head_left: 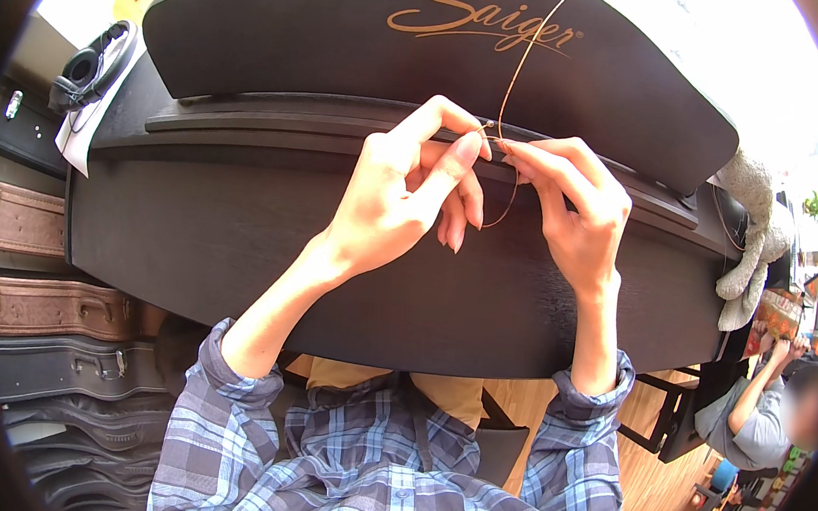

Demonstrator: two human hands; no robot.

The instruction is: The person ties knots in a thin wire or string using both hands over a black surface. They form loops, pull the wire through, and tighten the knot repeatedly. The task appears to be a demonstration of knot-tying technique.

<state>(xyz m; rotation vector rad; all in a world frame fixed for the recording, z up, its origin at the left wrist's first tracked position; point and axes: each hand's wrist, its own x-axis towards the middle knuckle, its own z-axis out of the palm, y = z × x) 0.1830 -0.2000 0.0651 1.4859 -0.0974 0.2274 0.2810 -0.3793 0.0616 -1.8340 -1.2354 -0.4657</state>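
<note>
A thin copper-coloured guitar string [512, 83] runs down from the top edge to my fingers, in front of the black music rest. Below my fingertips it bends into a small loose loop. My left hand [400, 183] pinches it between thumb and forefinger, beside a tiny knob that looks like the string's ball end. My right hand [581, 200] pinches the same string just to the right, fingertips together. Both hands hover over the closed dark lid [407, 284] of a piano, and the fingertips nearly meet. Exactly how the string crosses between them is too small to make out.
Black headphones [83, 67] lie on the piano's left end, near a white sheet. A grey plush toy [756, 235] hangs over its right end. Several instrument cases [40, 303] are stacked at the left. A seated person [742, 416] works at the far right.
</note>
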